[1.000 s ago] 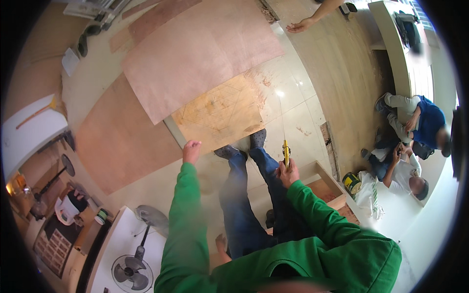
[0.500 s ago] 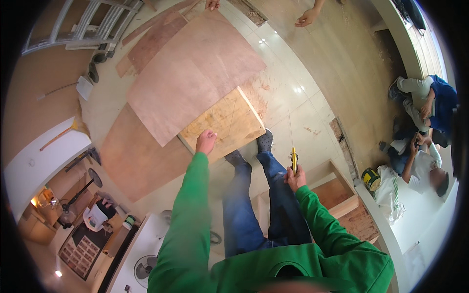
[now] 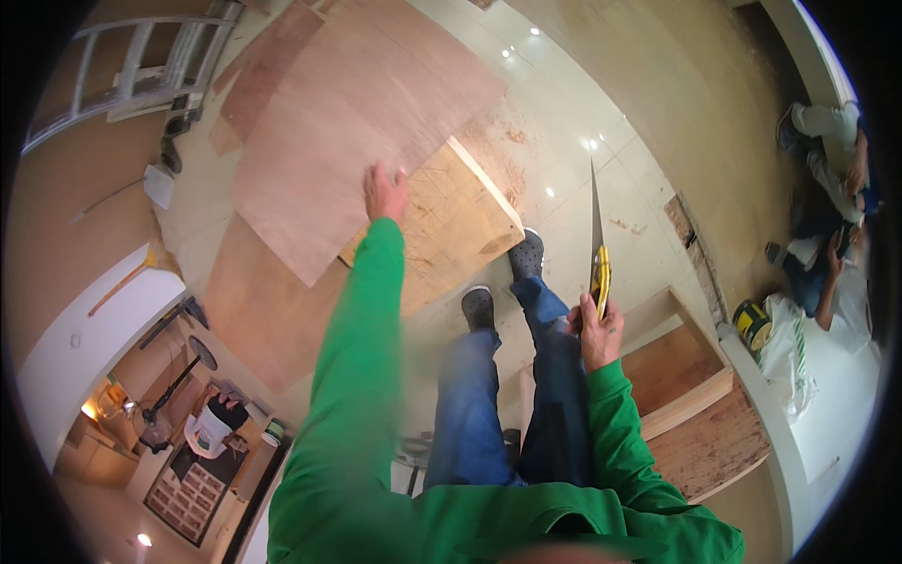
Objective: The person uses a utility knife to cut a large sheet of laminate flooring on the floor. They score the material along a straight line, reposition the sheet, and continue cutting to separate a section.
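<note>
Head view shows us standing on pale glossy floor tiles [image 3: 573, 179], looking down past green sleeves and blue jeans. Our left hand [image 3: 385, 193] reaches forward with fingers spread, palm down at the near edge of a large thin plywood sheet [image 3: 357, 122], which lies tilted over a thicker pale board [image 3: 451, 226]. That board's corner juts out toward our shoes, and sawdust is scattered on the tiles beyond it. Our right hand [image 3: 598, 329] is closed around the yellow handle of a handsaw [image 3: 596, 244], blade pointing up and away, apart from both boards. More brown sheets [image 3: 268, 310] lie flat to the left of our feet. A wooden box frame [image 3: 691, 385] sits just right of our legs, so bare tile remains mainly ahead, between the board's corner and the saw. Other people [image 3: 827, 235] sit at the far right, well apart.
</note>
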Action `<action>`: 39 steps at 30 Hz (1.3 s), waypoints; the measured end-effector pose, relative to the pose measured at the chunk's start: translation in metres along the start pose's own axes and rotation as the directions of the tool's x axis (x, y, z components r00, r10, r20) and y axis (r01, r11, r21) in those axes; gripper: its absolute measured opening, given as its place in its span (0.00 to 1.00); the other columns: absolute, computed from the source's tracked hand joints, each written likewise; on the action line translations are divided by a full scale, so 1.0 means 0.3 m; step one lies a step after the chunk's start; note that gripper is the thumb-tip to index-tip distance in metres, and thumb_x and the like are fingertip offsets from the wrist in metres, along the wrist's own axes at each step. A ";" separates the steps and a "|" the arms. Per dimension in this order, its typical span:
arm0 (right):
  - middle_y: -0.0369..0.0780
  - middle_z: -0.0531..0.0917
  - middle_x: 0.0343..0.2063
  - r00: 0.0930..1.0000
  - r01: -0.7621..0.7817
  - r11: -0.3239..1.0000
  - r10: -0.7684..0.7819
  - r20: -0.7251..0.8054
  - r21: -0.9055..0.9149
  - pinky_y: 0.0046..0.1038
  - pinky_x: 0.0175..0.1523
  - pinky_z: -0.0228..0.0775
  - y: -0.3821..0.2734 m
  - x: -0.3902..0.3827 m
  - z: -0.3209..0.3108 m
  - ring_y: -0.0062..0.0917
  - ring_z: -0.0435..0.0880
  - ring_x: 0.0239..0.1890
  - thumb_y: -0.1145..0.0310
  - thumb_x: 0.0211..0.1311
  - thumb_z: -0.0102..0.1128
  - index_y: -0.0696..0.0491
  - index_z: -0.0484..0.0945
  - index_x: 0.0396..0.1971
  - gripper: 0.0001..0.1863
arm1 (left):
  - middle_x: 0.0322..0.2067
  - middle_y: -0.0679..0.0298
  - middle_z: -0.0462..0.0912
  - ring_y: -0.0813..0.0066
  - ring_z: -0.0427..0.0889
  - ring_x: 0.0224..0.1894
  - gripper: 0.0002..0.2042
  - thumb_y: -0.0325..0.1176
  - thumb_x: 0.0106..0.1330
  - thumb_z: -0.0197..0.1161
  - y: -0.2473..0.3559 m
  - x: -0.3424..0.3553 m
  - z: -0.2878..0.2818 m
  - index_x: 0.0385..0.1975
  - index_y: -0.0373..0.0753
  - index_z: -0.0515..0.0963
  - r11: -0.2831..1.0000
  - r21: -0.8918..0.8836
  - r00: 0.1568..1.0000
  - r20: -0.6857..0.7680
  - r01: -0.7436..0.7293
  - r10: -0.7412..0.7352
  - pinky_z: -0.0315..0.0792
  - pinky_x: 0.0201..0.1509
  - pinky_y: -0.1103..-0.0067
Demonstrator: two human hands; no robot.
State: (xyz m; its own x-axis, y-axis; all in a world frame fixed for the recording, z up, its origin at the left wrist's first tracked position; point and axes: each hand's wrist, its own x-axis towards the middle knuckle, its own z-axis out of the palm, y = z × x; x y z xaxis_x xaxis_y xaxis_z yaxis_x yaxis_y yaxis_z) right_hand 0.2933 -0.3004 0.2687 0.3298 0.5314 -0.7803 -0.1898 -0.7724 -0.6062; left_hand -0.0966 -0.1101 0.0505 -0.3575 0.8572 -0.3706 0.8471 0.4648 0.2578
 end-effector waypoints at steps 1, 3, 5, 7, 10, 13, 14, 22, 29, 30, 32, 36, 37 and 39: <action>0.37 0.82 0.25 1.000 0.023 0.999 -0.024 0.014 0.025 0.23 0.30 0.74 -0.002 0.002 0.033 0.19 0.80 0.24 0.66 0.81 0.61 0.58 0.75 0.43 0.10 | 0.76 0.47 0.67 0.48 0.61 0.80 0.33 0.53 0.77 0.59 -0.002 0.064 0.032 0.76 0.39 0.68 1.000 -0.003 0.998 -0.057 -0.019 0.019 0.61 0.80 0.50; 0.36 0.81 0.25 0.987 0.135 0.985 -0.143 0.072 0.110 0.23 0.32 0.74 0.001 0.007 0.089 0.19 0.79 0.25 0.66 0.82 0.60 0.58 0.75 0.44 0.10 | 0.79 0.51 0.62 0.51 0.57 0.82 0.33 0.55 0.79 0.56 -0.028 0.129 0.076 0.77 0.43 0.66 0.999 0.019 0.996 -0.076 0.041 -0.039 0.60 0.79 0.44; 0.36 0.81 0.25 0.980 0.172 0.982 -0.178 0.091 0.072 0.23 0.33 0.74 0.001 0.024 0.120 0.18 0.79 0.25 0.66 0.83 0.60 0.58 0.75 0.45 0.09 | 0.81 0.54 0.59 0.53 0.54 0.84 0.32 0.55 0.80 0.54 -0.025 0.219 0.110 0.78 0.47 0.65 0.999 0.020 0.989 -0.138 0.048 -0.045 0.59 0.78 0.39; 0.36 0.81 0.26 0.984 0.109 0.993 -0.116 0.136 0.052 0.22 0.32 0.73 -0.003 0.054 0.119 0.18 0.78 0.25 0.67 0.83 0.60 0.58 0.75 0.45 0.09 | 0.81 0.57 0.58 0.54 0.54 0.84 0.31 0.56 0.81 0.51 -0.053 0.238 0.147 0.79 0.50 0.65 0.995 0.089 0.983 -0.180 0.036 -0.019 0.59 0.77 0.36; 0.36 0.80 0.26 0.949 0.263 0.965 -0.263 0.172 0.023 0.22 0.32 0.73 -0.018 0.113 0.069 0.17 0.78 0.26 0.67 0.82 0.60 0.58 0.76 0.45 0.09 | 0.82 0.59 0.58 0.56 0.54 0.84 0.30 0.55 0.83 0.48 -0.084 0.236 0.240 0.80 0.53 0.63 0.985 0.170 0.936 -0.347 -0.008 0.067 0.56 0.77 0.34; 0.34 0.79 0.27 0.943 0.304 0.953 -0.302 0.143 0.006 0.21 0.31 0.71 -0.010 0.139 -0.004 0.16 0.77 0.25 0.68 0.82 0.60 0.60 0.77 0.47 0.09 | 0.82 0.61 0.59 0.58 0.55 0.84 0.30 0.56 0.83 0.46 -0.132 0.215 0.318 0.81 0.55 0.61 0.979 0.205 0.902 -0.422 -0.001 0.089 0.52 0.78 0.33; 0.34 0.79 0.27 0.942 0.319 0.947 -0.312 0.121 -0.040 0.21 0.31 0.70 0.004 0.138 -0.028 0.16 0.77 0.25 0.69 0.81 0.60 0.61 0.77 0.48 0.09 | 0.82 0.62 0.59 0.59 0.55 0.84 0.30 0.56 0.83 0.46 -0.142 0.217 0.338 0.81 0.55 0.61 0.983 0.183 0.898 -0.434 0.012 0.070 0.51 0.78 0.32; 0.36 0.79 0.29 0.778 0.607 0.787 -0.617 -0.121 -0.108 0.18 0.32 0.68 0.223 0.062 -0.165 0.16 0.76 0.27 0.68 0.81 0.58 0.66 0.76 0.55 0.15 | 0.83 0.63 0.57 0.62 0.53 0.85 0.33 0.57 0.83 0.46 -0.176 0.205 0.363 0.83 0.50 0.56 0.994 0.108 0.883 -0.463 -0.027 0.074 0.49 0.81 0.35; 0.34 0.78 0.25 0.736 0.596 0.713 -0.669 -0.103 -0.369 0.18 0.33 0.66 0.258 -0.044 -0.180 0.15 0.76 0.26 0.73 0.78 0.60 0.63 0.81 0.51 0.10 | 0.86 0.65 0.48 0.65 0.43 0.88 0.38 0.61 0.83 0.40 -0.201 0.224 0.363 0.86 0.47 0.47 0.987 0.161 0.932 -0.359 0.007 0.052 0.46 0.83 0.38; 0.34 0.78 0.25 0.722 0.618 0.684 -0.689 -0.065 -0.387 0.18 0.33 0.66 0.265 -0.060 -0.178 0.15 0.76 0.26 0.73 0.77 0.61 0.63 0.81 0.52 0.10 | 0.86 0.65 0.47 0.65 0.42 0.88 0.38 0.61 0.83 0.39 -0.209 0.226 0.360 0.86 0.47 0.47 0.989 0.150 0.928 -0.368 -0.012 0.067 0.46 0.83 0.39; 0.34 0.78 0.24 0.705 0.647 0.659 -0.708 -0.027 -0.383 0.19 0.33 0.67 0.293 -0.094 -0.170 0.15 0.76 0.26 0.74 0.77 0.61 0.63 0.81 0.52 0.10 | 0.87 0.65 0.45 0.66 0.41 0.88 0.39 0.62 0.83 0.38 -0.224 0.217 0.367 0.86 0.46 0.46 0.990 0.138 0.939 -0.335 -0.027 0.073 0.45 0.84 0.40; 0.36 0.80 0.23 0.638 0.653 0.528 -0.769 0.019 -0.543 0.24 0.33 0.69 0.350 -0.123 -0.174 0.19 0.80 0.25 0.74 0.75 0.64 0.62 0.82 0.50 0.10 | 0.87 0.64 0.44 0.65 0.42 0.88 0.39 0.62 0.83 0.37 -0.253 0.172 0.397 0.86 0.45 0.47 0.984 0.164 0.926 -0.356 -0.072 0.127 0.44 0.85 0.43; 0.37 0.80 0.23 0.643 0.644 0.526 -0.766 0.020 -0.556 0.25 0.33 0.70 0.359 -0.128 -0.178 0.21 0.81 0.25 0.74 0.74 0.65 0.62 0.82 0.50 0.10 | 0.87 0.64 0.44 0.64 0.42 0.88 0.39 0.62 0.83 0.37 -0.257 0.160 0.401 0.86 0.45 0.47 0.982 0.169 0.919 -0.366 -0.085 0.143 0.44 0.85 0.44; 0.39 0.81 0.22 0.642 0.629 0.518 -0.766 0.012 -0.580 0.26 0.32 0.70 0.367 -0.133 -0.183 0.24 0.82 0.24 0.73 0.73 0.66 0.60 0.82 0.51 0.11 | 0.87 0.64 0.44 0.64 0.42 0.88 0.39 0.62 0.83 0.38 -0.266 0.142 0.403 0.86 0.44 0.47 0.979 0.176 0.914 -0.373 -0.099 0.159 0.43 0.85 0.45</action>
State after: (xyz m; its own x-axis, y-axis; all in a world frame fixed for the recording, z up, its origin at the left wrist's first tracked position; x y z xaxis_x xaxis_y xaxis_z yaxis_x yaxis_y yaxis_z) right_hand 0.3099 -0.4258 0.2415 0.3466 0.9372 -0.0386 0.6452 -0.2681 -0.7154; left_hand -0.1320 -0.1374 -0.0937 -0.3387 0.9403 0.0349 0.9341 0.3316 0.1320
